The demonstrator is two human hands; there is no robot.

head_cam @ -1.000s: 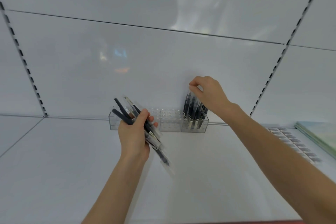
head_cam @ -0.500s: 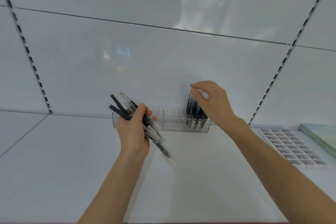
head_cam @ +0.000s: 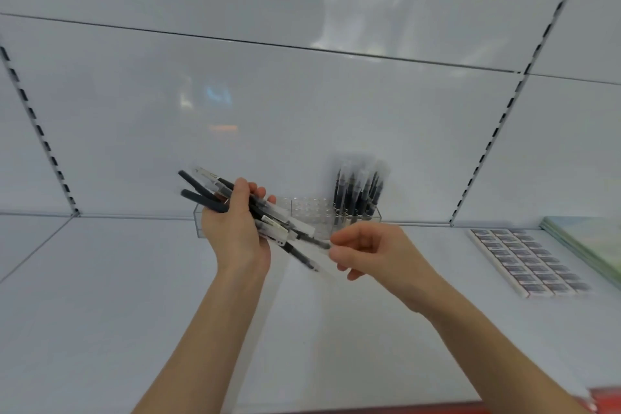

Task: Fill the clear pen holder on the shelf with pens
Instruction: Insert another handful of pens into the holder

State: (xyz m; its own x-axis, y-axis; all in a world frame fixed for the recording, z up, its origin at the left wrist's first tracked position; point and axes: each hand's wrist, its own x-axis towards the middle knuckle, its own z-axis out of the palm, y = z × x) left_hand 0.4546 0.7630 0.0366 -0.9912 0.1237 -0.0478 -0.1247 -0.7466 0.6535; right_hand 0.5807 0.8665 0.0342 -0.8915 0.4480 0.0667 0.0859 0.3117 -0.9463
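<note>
A clear pen holder [head_cam: 311, 213] with rows of small holes stands at the back of the white shelf, against the rear panel. Several dark pens [head_cam: 358, 193] stand upright in its right end; the holes in the middle show nothing in them. My left hand [head_cam: 235, 228] grips a bundle of dark pens [head_cam: 279, 223] in front of the holder's left part, hiding that part. My right hand [head_cam: 376, 250] is just right of the bundle, thumb and forefinger pinching the tip end of one pen in it.
A flat sheet of small printed labels [head_cam: 527, 260] lies on the shelf at the right, with a greenish stack [head_cam: 591, 245] beyond it. Slotted uprights run up the back panel on both sides. A red edge [head_cam: 605, 397] shows at the bottom right.
My right hand left the pens standing in the holder, came down and forward, and now pinches a pen in the bundle. My left hand kept its grip and shifted slightly.
</note>
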